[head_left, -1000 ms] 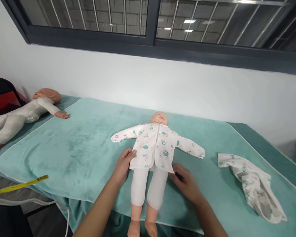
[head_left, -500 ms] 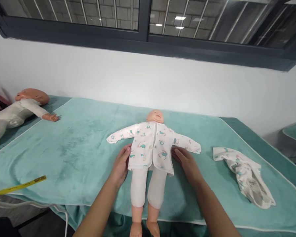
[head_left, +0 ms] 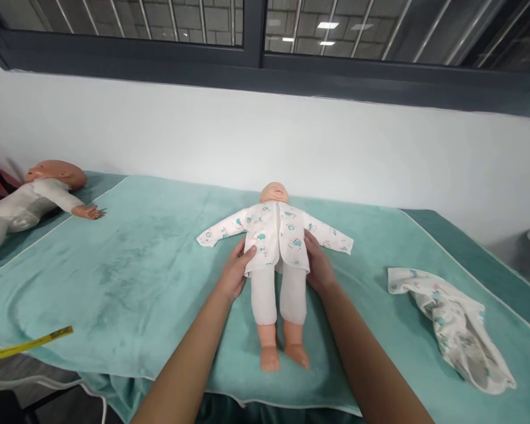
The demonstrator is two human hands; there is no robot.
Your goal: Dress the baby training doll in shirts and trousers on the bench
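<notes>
Our left grip (head_left: pixel 237 270) and right grip (head_left: pixel 320 265) clasp the doll (head_left: pixel 264 291) from either side, at its patterned jacket (head_left: pixel 265 235). The doll is face-up over the green-covered surface (head_left: pixel 159 277); as we look, a crumpled garment (head_left: pixel 457 327) lies right of it, a second doll (head_left: pixel 57 191) well left.

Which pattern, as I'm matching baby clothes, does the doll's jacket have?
The jacket is white with scattered, mostly teal prints, clearest in the head view.
</notes>
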